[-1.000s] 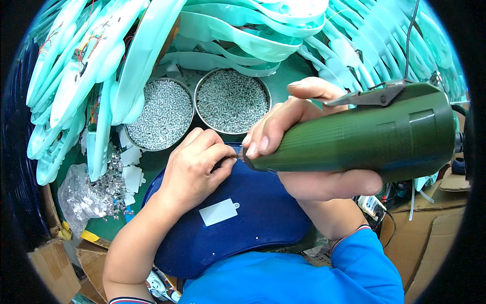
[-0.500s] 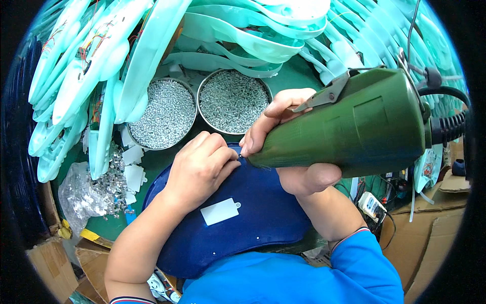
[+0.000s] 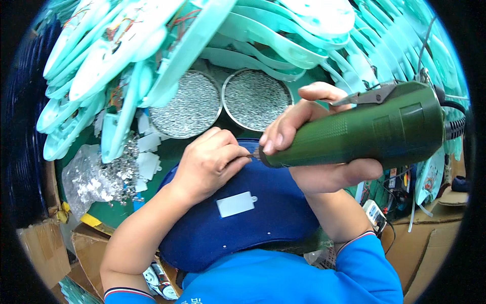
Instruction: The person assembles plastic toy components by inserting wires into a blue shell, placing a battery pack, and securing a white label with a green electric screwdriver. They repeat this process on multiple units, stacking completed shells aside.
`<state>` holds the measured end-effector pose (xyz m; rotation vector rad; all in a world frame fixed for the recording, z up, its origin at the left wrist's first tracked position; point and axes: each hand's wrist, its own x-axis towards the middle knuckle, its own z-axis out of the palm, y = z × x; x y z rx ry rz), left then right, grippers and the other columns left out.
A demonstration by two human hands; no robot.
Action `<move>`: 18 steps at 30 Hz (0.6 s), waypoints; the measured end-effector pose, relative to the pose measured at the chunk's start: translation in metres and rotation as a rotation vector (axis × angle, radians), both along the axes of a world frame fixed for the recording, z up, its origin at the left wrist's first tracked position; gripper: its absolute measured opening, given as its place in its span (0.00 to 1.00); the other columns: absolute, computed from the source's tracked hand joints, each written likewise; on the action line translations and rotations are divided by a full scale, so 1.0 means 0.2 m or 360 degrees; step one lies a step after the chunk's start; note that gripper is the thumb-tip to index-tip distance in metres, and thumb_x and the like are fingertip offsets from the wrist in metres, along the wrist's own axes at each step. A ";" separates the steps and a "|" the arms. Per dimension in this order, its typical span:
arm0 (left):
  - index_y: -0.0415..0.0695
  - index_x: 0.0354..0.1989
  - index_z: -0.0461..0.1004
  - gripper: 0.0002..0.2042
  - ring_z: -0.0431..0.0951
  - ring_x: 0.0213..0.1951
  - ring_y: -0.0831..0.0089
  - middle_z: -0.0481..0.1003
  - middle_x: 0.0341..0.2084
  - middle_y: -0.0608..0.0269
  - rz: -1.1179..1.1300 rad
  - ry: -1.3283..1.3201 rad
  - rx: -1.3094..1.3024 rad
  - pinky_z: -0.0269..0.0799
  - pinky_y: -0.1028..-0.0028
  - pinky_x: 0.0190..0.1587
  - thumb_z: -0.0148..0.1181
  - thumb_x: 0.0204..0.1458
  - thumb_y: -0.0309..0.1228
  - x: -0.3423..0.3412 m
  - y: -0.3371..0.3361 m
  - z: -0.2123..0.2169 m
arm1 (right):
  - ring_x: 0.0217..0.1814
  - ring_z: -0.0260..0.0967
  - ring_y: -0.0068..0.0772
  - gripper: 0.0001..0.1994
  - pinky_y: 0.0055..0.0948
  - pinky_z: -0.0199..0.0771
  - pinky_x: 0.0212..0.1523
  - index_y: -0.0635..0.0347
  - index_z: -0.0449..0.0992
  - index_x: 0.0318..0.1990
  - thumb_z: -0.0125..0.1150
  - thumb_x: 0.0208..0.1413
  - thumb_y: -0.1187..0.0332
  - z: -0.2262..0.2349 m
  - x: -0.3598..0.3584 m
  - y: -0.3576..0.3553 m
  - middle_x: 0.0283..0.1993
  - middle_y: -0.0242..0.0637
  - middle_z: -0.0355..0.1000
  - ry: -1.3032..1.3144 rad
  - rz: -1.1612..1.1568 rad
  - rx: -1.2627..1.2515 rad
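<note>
Green and thick-bodied, the power driver (image 3: 354,129) lies sideways in the right hand (image 3: 296,121), whose fingers curl closely around it, over the top and underneath. Its metal tip (image 3: 256,154) points left, above a dark blue panel (image 3: 268,218). The left hand (image 3: 210,157) is right at that tip, thumb and forefinger pressed together; whether they pinch anything small cannot be told. A pale rectangular plate (image 3: 236,204) with a small tab lies on the panel. Beyond stand a round bowl (image 3: 221,109) and a second bowl (image 3: 292,99), side by side, filled with small metal pieces (image 3: 185,106).
</note>
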<state>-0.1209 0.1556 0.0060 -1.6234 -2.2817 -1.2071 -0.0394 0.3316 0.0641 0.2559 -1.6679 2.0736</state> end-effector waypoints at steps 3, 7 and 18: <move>0.46 0.28 0.79 0.08 0.75 0.31 0.65 0.73 0.27 0.65 0.0010 0.0111 -0.0003 0.74 0.68 0.34 0.74 0.42 0.29 -0.03 -0.06 0.01 | 0.29 0.75 0.36 0.63 0.36 0.80 0.36 0.68 0.60 0.61 0.46 0.36 0.12 0.00 -0.03 -0.06 0.28 0.42 0.71 0.0065 0.0075 -0.0048; 0.45 0.31 0.78 0.12 0.76 0.32 0.62 0.74 0.27 0.60 0.0213 0.0207 0.0173 0.75 0.65 0.36 0.75 0.41 0.32 -0.13 -0.15 0.02 | 0.29 0.75 0.35 0.62 0.36 0.80 0.36 0.68 0.60 0.61 0.46 0.37 0.13 0.05 -0.06 -0.13 0.28 0.42 0.71 -0.0061 -0.0002 0.0134; 0.44 0.23 0.73 0.02 0.75 0.35 0.66 0.71 0.26 0.61 0.0663 0.0918 -0.0602 0.75 0.68 0.39 0.57 0.41 0.27 -0.24 -0.17 -0.05 | 0.31 0.76 0.36 0.63 0.37 0.82 0.37 0.71 0.59 0.63 0.48 0.38 0.14 0.05 -0.11 -0.31 0.31 0.44 0.72 -0.0194 0.0151 0.0166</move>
